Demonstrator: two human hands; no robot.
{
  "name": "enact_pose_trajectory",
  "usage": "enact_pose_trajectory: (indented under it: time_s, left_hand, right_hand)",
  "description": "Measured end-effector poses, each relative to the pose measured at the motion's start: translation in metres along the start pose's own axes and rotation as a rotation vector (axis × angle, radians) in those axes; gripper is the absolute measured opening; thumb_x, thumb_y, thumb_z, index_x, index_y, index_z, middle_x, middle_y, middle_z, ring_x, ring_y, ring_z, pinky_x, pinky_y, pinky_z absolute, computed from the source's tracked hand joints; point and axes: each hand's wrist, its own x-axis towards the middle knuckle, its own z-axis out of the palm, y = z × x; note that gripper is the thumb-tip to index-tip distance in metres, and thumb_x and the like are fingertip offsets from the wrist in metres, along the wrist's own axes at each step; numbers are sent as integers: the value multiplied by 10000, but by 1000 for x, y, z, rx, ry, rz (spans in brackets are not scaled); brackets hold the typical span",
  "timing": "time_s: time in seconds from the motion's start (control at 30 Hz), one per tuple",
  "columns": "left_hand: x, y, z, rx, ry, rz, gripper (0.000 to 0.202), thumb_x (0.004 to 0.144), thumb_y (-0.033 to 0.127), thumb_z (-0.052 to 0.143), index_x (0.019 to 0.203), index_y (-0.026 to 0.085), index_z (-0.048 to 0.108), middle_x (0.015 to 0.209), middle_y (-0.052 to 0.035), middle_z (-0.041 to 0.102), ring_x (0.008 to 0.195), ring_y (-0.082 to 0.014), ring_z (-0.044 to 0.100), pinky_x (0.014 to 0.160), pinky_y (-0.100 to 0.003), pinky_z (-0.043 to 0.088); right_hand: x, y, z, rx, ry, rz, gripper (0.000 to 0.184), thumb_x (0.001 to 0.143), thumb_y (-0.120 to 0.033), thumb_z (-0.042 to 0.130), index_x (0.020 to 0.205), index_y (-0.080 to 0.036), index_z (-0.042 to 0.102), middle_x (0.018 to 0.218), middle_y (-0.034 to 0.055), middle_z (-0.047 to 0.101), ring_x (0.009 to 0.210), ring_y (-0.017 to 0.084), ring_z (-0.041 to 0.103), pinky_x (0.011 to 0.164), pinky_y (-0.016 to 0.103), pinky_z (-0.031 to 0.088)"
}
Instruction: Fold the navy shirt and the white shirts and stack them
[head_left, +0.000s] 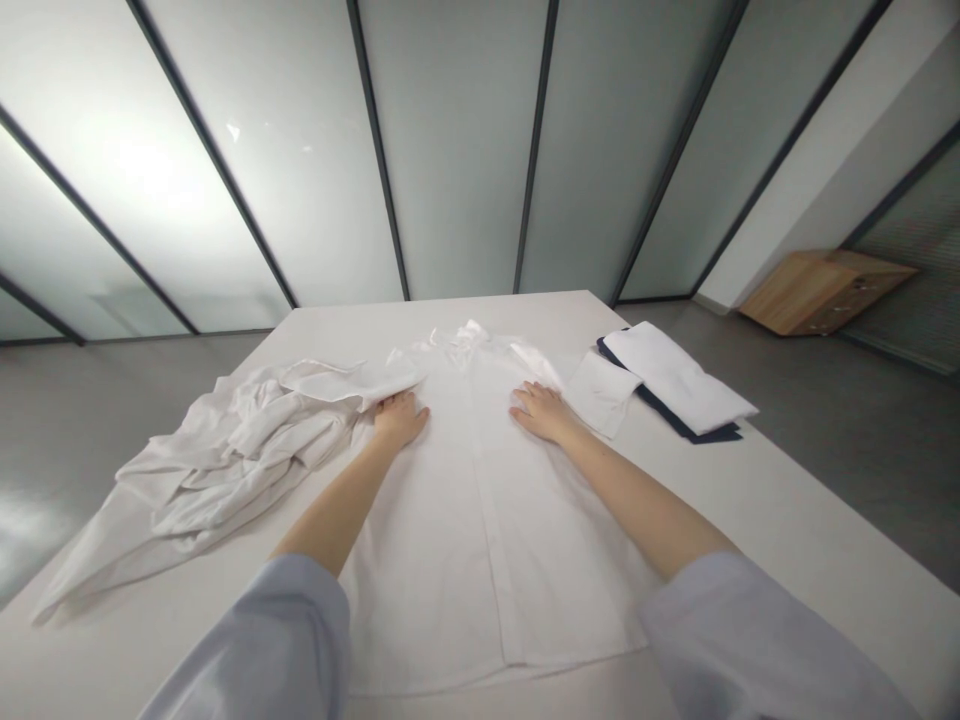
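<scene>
Shirt, white and buttoned, lies spread front-up on a white table, its collar at the far end. Left hand rests flat on the shirt near the collar, fingers close together, holding nothing. Right hand lies flat on the other side of the placket, fingers slightly spread, also empty. Crumpled white cloth heaps just beside the left hand. Beyond the right hand lie a small folded white piece and a folded white-and-navy stack.
</scene>
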Motion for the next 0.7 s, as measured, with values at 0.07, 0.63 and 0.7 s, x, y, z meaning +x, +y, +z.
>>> enact_pose_trajectory:
  time_s: [0.07, 0.63, 0.7]
  left_hand:
    - [-10, 15, 5, -13, -14, 52, 679, 897, 574, 380, 1408, 133, 454, 1499, -219, 385, 1391, -371, 340, 1093, -521, 301]
    - [0, 28, 6, -87, 208, 117, 582, 846, 622, 483, 1202, 175, 597, 1327, -157, 543, 1268, -313, 449, 1041, -427, 361]
    - [-1, 28, 4, -83, 218, 135, 502, 848, 597, 499, 1102, 184, 629, 1205, -137, 596, 1184, -297, 504, 999, -401, 391]
  right_hand:
    - [-12, -1, 1, -2, -38, 11, 549, 961, -484, 388, 1426, -203, 466, 1535, 143, 364, 1407, 329, 320, 1120, 492, 254]
    - [4, 11, 3, 51, -38, 87, 659, 942, -571, 367, 1481, -193, 386, 1571, 121, 301, 1448, 306, 241, 1166, 423, 204]
    - [7, 12, 4, 59, -22, 92, 651, 939, -565, 387, 1468, -185, 408, 1563, 129, 316, 1441, 307, 259, 1161, 415, 212]
